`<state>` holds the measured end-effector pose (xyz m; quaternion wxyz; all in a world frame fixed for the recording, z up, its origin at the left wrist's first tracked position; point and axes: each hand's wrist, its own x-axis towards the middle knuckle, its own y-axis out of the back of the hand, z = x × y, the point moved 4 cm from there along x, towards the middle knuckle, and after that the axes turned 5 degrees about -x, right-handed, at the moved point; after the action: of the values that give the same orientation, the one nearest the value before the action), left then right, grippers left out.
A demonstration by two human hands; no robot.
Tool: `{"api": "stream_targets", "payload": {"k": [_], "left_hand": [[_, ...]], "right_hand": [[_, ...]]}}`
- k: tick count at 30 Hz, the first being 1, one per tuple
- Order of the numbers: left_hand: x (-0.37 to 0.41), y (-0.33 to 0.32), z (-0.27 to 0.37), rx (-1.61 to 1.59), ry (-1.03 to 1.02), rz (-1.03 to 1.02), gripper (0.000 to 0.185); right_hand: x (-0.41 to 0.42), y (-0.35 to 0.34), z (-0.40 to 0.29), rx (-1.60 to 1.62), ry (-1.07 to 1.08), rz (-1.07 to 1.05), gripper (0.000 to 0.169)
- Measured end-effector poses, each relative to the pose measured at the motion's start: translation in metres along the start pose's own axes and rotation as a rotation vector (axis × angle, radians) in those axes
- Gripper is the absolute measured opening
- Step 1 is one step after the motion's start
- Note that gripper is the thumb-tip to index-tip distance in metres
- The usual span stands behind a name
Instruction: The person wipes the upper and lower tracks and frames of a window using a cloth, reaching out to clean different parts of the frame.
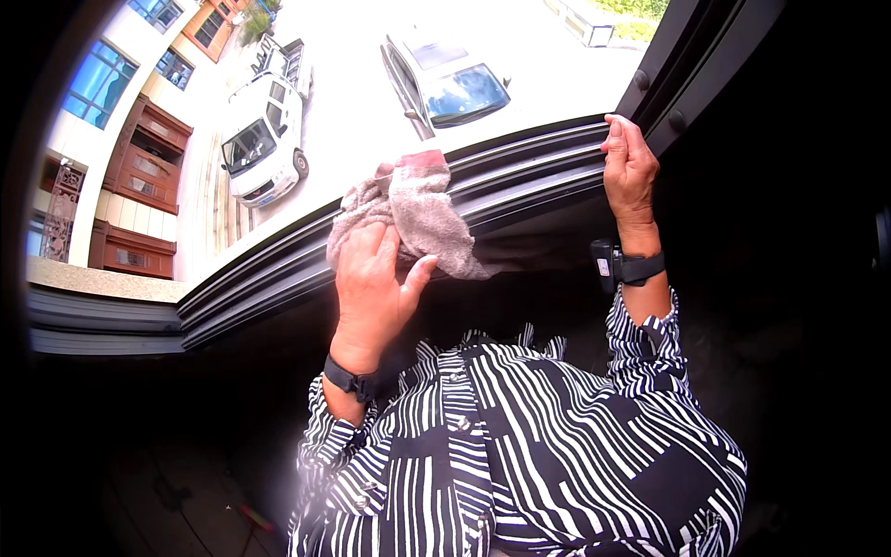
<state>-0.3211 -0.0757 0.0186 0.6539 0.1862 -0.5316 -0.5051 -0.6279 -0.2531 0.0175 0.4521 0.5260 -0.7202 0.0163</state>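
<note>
A greyish-pink terry cloth (pixel 431 209) lies bunched over the metal sill tracks (pixel 529 167) of an open window. My left hand (pixel 369 271) grips the near side of this cloth; its fingers are partly buried in the folds and its thumb sticks out to the right. One end of the cloth hangs over the inner edge of the sill. At the right end of the tracks, my right hand (pixel 630 167) is curled closed beside the dark window frame (pixel 658 76). I see nothing held in it, and whether it touches the frame is unclear.
Beyond the sill is a drop to bright paved ground with a white pickup truck (pixel 261 146) and a white car (pixel 452 83). A building with brown doors (pixel 150 160) stands at left. Indoors is very dark; a red object (pixel 256 519) lies low on the left.
</note>
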Motion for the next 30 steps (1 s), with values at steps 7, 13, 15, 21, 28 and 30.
{"api": "stream_targets", "payload": {"k": [7,13,15,21,28,30], "left_hand": [[-0.098,0.077,-0.107,0.438,0.353,0.04,0.047],[-0.112,0.096,-0.164,0.264,0.493,0.332,0.017],[-0.131,0.122,-0.198,-0.562,0.917,0.869,0.031],[-0.107,0.259,-0.189,-1.265,0.667,1.294,0.06],[0.1,0.181,-0.031,-1.846,-0.088,-0.046,0.045],[0.139,0.086,-0.012,-1.865,-0.01,-0.064,0.039]], "right_hand": [[-0.002,0.004,0.013,-0.045,-0.003,0.034,0.018],[-0.007,0.014,0.023,-0.232,0.062,0.088,0.017],[-0.004,0.014,0.028,-0.223,0.077,0.144,0.016],[-0.011,0.016,0.029,-0.238,0.088,0.197,0.014],[-0.017,0.018,0.02,0.057,0.035,0.161,0.026],[-0.02,0.029,0.026,0.082,0.001,0.16,0.033]]}}
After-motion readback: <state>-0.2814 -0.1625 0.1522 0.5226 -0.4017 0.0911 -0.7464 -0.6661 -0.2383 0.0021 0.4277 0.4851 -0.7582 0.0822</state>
